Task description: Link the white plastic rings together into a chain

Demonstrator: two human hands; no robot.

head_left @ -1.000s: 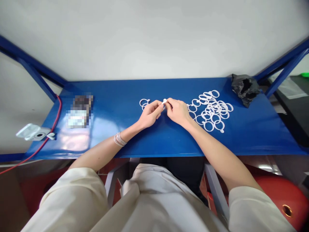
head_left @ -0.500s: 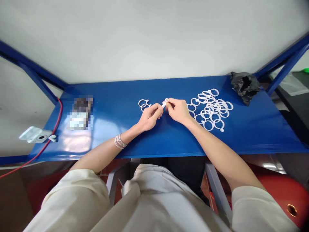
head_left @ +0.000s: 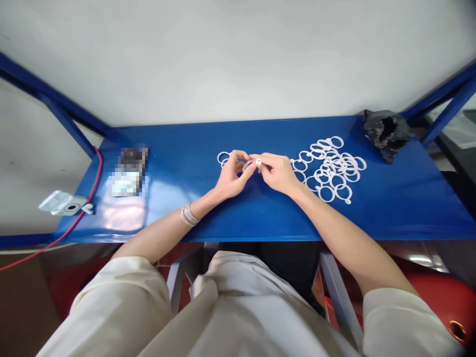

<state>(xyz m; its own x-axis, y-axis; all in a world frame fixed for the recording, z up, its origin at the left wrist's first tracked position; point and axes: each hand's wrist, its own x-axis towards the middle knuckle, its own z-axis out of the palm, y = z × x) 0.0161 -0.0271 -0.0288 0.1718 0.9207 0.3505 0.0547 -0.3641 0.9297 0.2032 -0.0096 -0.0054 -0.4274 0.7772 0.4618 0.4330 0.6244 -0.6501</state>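
Observation:
A white plastic ring (head_left: 247,165) with a small round tab is held up between my two hands over the middle of the blue table (head_left: 208,223). My left hand (head_left: 234,176) pinches it from the left, fingers curved around it. From the other side, my right hand (head_left: 277,172) grips it near the tab, thumb and fingertips together. Fingers hide part of the ring. Just beyond my left hand lies another white ring (head_left: 223,157), partly covered. Right of my right hand spreads a loose pile of several similar white rings (head_left: 336,166), some overlapping.
A crumpled black plastic bag (head_left: 387,134) stands at the back right. A blurred-out phone-like object (head_left: 129,171) lies at the left. Near the left edge are a white device (head_left: 67,203) and a red cable (head_left: 97,173). A blue frame (head_left: 70,119) rises at the sides.
The ring between my hands has turned, so its loop now shows by my left fingers. My left fingers have opened wider around it. The view has shifted slightly.

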